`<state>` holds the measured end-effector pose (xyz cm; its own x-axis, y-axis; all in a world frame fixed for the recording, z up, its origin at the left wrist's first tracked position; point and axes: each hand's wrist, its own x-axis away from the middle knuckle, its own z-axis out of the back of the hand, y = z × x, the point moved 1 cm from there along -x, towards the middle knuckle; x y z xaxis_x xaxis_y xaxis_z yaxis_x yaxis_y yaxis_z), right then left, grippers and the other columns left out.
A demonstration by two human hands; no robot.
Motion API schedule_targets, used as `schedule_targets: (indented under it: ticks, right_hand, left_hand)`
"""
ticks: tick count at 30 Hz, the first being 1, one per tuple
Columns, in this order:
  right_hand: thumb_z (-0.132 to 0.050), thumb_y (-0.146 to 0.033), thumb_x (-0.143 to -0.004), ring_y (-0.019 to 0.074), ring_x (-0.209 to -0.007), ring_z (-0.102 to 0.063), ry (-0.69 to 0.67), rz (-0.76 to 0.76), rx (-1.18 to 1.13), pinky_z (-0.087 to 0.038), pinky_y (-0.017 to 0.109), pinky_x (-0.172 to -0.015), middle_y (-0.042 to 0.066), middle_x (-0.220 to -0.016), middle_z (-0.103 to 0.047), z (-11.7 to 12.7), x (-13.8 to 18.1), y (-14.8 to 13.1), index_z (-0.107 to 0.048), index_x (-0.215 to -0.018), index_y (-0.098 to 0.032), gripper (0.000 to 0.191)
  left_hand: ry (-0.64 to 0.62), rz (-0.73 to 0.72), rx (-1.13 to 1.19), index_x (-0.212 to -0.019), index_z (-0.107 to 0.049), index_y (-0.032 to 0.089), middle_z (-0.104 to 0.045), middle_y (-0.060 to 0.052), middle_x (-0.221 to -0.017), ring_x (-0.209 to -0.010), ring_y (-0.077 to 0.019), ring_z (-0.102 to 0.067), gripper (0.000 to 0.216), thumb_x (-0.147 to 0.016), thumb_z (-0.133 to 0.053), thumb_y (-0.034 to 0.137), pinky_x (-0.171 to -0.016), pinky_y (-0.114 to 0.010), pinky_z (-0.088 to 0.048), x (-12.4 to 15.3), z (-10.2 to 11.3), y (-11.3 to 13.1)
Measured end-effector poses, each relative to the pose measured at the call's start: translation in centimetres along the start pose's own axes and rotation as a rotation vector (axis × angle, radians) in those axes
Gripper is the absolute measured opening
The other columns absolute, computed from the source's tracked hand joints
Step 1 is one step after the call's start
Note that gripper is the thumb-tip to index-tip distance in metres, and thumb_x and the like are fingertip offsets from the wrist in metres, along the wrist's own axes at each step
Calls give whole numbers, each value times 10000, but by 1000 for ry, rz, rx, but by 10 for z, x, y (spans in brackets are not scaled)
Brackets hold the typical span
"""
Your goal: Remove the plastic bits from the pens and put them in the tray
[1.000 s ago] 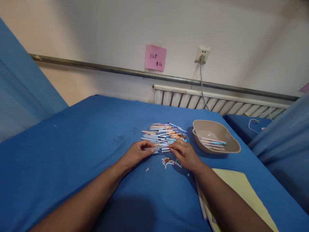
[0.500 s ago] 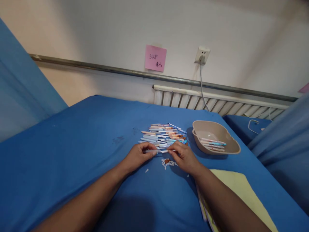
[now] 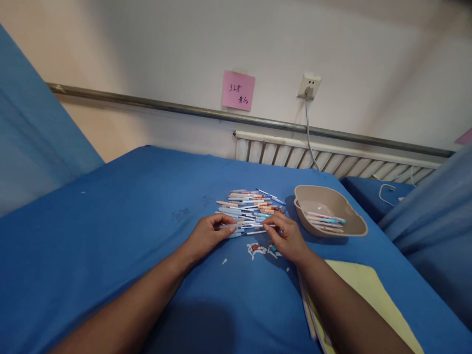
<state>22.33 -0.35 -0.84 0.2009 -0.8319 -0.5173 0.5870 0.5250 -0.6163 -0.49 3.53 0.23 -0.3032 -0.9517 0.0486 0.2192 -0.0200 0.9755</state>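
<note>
Pen parts [image 3: 245,201], pale barrels and thin white refills, lie in rough rows on the blue sheet [image 3: 147,196]. At the near side of these rows, my left hand [image 3: 206,236] is closed, thumb against fingers, around a pale pen barrel [image 3: 240,225]. Opposite it, my right hand [image 3: 286,238] pinches a thin white pen refill [image 3: 256,225]. The refill is in line with the barrel, but I cannot tell how far it sits inside. Just below my hands are small white pieces [image 3: 254,250], with a few brown and teal ones among them.
A beige basin [image 3: 320,192] holding several pens [image 3: 324,220] stands to the right. Under my right forearm lies something flat and yellow [image 3: 365,280]. Behind the bed are a radiator [image 3: 280,150], a metal rail [image 3: 165,105] and a socket with a cord [image 3: 309,87].
Both hands have risen slightly, and my right hand has shifted a little to the right. A refill and barrel lie uncovered below them, and more small pieces show near my right hand.
</note>
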Motion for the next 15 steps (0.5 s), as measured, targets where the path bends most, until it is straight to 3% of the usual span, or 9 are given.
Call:
schedule_targets:
  ticks: [8, 15]
  right_hand:
    - [-494, -225, -881, 171, -767, -592, -39, -13, -32, -453, 285, -705, 38, -798, -617, -6, 0, -3, -613, -857, -205, 123]
    - [-455, -250, -898, 167, -780, -615, -149, -166, -240, -508, 291, -667, 40, -918, -624, -26, 11, -11, -500, -1012, -228, 124]
  left_hand:
    - [2, -47, -63, -783, -694, 168, -675, -21, -777, -728, -172, -586, 221, -649, -728, 340, -709, -258, -449, 4, -6, 2]
    - [31, -155, -123, -881, -689, 198, -679, -20, -817, -771, -181, -604, 267, -634, -752, 276, -740, -265, -461, 16, -18, 2]
